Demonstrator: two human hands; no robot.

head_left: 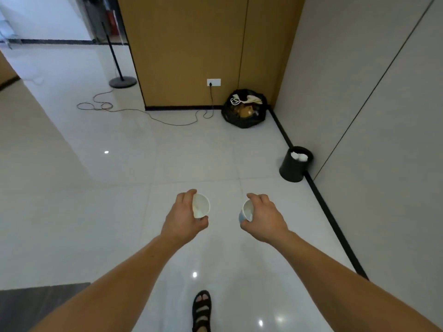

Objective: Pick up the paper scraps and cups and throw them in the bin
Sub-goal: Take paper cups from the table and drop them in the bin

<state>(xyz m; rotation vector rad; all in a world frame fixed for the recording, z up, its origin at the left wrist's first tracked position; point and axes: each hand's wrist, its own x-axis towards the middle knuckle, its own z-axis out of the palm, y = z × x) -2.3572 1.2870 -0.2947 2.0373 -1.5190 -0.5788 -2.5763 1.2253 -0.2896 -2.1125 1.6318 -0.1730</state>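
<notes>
A white paper cup (201, 205) is sitting tilted in the left hand (183, 218), its open mouth facing up and to the right, fingers and thumb pinching its rim. A second paper cup (247, 212), white inside and pale blue outside, is leaning with its mouth towards the first, the right hand (265, 220) gripping it from the side. The two cups are hanging near each other, not touching. Ahead to the right, a black round bin (293, 170) is standing upright against the wall, with crumpled white paper scraps (299, 156) lying inside near its top.
</notes>
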